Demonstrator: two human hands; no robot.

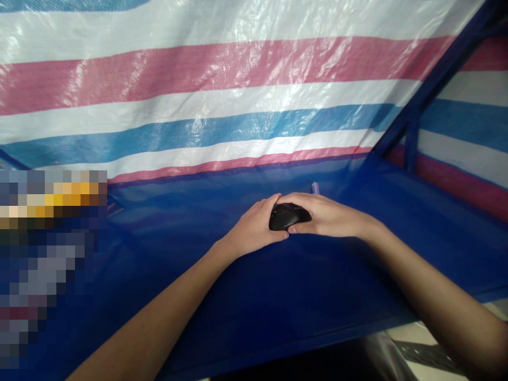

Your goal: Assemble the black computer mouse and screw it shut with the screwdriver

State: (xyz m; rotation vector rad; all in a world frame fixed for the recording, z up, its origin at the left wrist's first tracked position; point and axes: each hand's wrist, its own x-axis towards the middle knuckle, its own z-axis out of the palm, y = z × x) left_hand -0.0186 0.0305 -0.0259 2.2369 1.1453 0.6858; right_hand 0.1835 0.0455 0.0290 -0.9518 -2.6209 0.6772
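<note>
A black computer mouse (290,216) is held between my two hands above the middle of the blue surface (278,286). My left hand (256,226) grips its left end, with the thumb along the near side and the fingers on the far side. From the right, my right hand (323,216) wraps round the other end, its thumb on the near side. The fingertips of both hands almost meet around the mouse. Just behind my right hand, a small clear, purplish tube-like piece (315,188) shows partly.
Behind the surface hangs a striped plastic sheet (222,69) in white, red and blue. A dark blue frame bar (431,79) slants along the right. The left edge holds a pixelated area whose content cannot be made out.
</note>
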